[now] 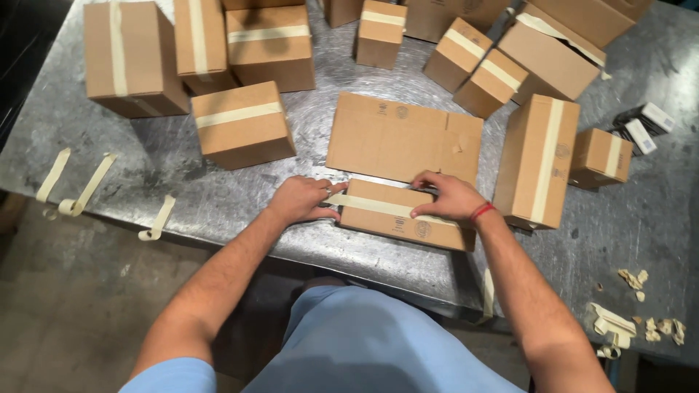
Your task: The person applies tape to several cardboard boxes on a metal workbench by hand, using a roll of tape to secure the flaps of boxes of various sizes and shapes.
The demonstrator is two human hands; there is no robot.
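The steel table (182, 156) was spread wide, and most of it had been given over to sealed cardboard boxes. A tall taped box (537, 161) stood at the right, a squat one (242, 124) sat left of centre, and a larger one (131, 58) occupied the far left corner; all were shut, so nothing could be told of their contents. By that count much of the sealing looked done. An unfolded flat carton (403, 138) lay in the middle, not yet made up. Just in front of it, at the near edge, the small flat box (404, 215) was being taped: a tape strip (375, 206) was laid across its top, one end pinched by the left hand (302, 200), fingers curled. The right hand (451, 198) was pressed flat on the strip, fingers spread, nothing gripped. Spare tape strips (76, 182) were left hanging off the table's left edge, and tape scraps (641, 324) were scattered at the right.
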